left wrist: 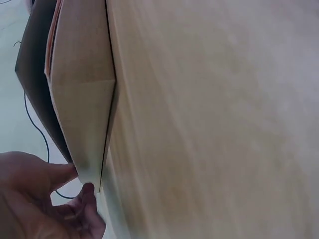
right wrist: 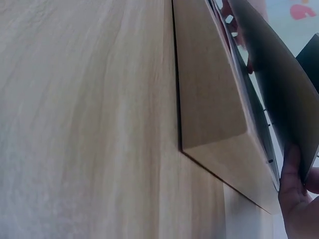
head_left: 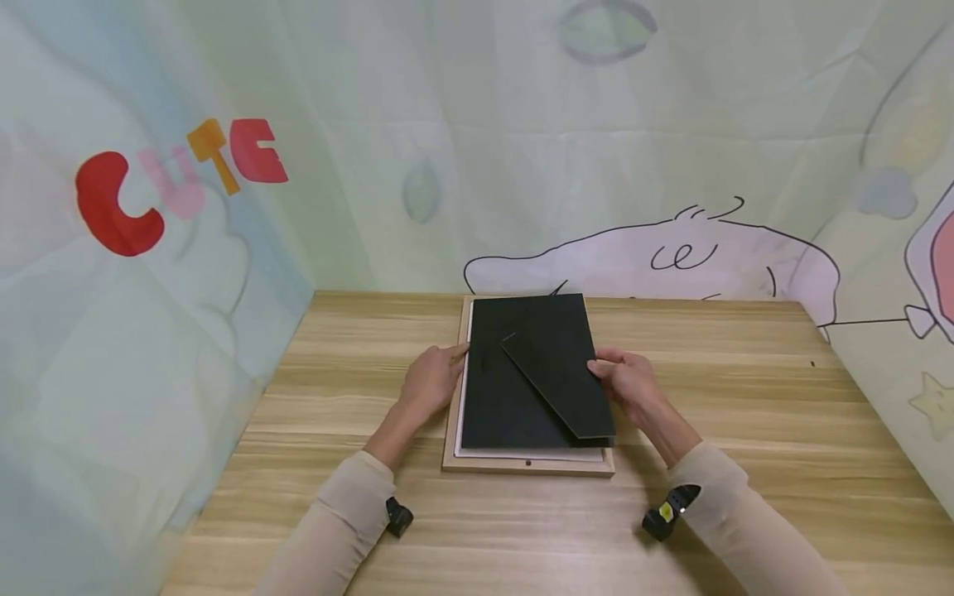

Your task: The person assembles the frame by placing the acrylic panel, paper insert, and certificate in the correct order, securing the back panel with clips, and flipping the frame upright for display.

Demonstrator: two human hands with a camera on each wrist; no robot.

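A wooden picture frame (head_left: 450, 443) lies face down on the table, with a white sheet (head_left: 495, 453) showing inside its rim. Over it is a black backing board (head_left: 495, 397) with a hinged stand leg (head_left: 562, 389). In the right wrist view a gap shows between the raised board (right wrist: 279, 84) and the frame (right wrist: 212, 84). My right hand (head_left: 629, 381) pinches the board's right edge, thumb on top and a finger underneath. At the left edge, my left hand (head_left: 432, 381) holds the board with its fingertips, close against the frame's side (left wrist: 82, 114).
The wood-grain table (head_left: 358, 331) extends on both sides of the frame. Behind it hangs a printed cloth (head_left: 373, 165) with cartoon drawings, close to the frame's far end. Each wrist carries a small black camera (head_left: 659, 521).
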